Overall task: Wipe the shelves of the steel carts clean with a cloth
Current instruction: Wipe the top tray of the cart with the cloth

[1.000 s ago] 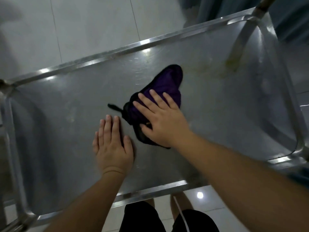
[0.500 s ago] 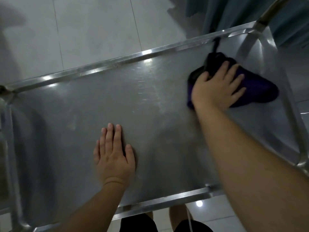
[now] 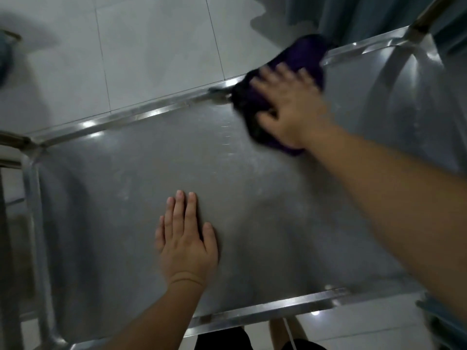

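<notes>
Brushed steel shelf (image 3: 252, 210), dull sheen with faint streaks; its raised rim (image 3: 151, 114) is brighter, polished, catching glints. On that rim, a soft purple cloth (image 3: 300, 59), matt. Beyond the shelf, glossy pale floor tiles (image 3: 151, 46).

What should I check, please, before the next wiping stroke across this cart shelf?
1. Cloth under the wiping hand: ok. The right hand presses flat on the purple cloth.
2. Cloth on the shelf: not ok. Part of it hangs over the far rim.
3. Cart steadied: ok. The left hand rests flat on the shelf.
4. Path across the shelf: ok. Nothing lies between the two hands.
5. Shelf already clean: cannot tell. The steel shows only glare and blur.
6. Grip on the cloth: cannot tell. The right hand is blurred by motion.
</notes>
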Action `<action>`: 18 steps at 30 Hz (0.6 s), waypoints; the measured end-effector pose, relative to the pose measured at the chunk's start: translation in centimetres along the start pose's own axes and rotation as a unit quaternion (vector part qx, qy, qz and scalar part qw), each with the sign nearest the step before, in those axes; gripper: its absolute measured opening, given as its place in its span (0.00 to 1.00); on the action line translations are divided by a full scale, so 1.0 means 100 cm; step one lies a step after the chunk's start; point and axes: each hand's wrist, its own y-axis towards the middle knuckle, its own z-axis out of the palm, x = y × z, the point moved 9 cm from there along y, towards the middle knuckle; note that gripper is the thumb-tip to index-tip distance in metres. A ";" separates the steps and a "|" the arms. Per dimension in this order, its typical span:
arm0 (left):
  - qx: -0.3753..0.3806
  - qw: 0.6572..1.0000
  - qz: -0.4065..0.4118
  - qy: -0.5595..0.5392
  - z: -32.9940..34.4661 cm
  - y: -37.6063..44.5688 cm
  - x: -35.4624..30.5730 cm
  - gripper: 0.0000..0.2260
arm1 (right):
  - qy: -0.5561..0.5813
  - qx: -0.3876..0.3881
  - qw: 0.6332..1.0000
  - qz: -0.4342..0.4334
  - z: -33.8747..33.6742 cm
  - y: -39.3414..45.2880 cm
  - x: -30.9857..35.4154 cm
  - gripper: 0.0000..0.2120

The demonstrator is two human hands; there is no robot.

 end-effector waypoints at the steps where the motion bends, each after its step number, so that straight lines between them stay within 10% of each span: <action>1: 0.003 1.000 0.001 -0.001 0.000 0.000 0.000 0.32 | 0.004 -0.012 0.998 0.058 -0.010 0.001 -0.033 0.37; 6: 0.005 1.000 0.003 0.000 0.001 -0.002 -0.001 0.32 | 0.036 -0.083 0.906 0.414 -0.033 -0.036 -0.144 0.37; 9: 0.002 1.000 0.001 0.000 0.001 0.000 0.001 0.32 | 0.078 -0.089 0.880 0.460 -0.030 -0.022 -0.104 0.36; 15: -0.007 1.000 -0.002 0.004 -0.001 0.001 0.000 0.32 | 0.035 -0.024 0.994 0.105 0.017 0.029 0.131 0.36; 18: 0.010 1.000 -0.002 0.009 0.001 0.000 0.000 0.32 | -0.010 0.071 0.985 -0.155 0.043 0.022 0.220 0.34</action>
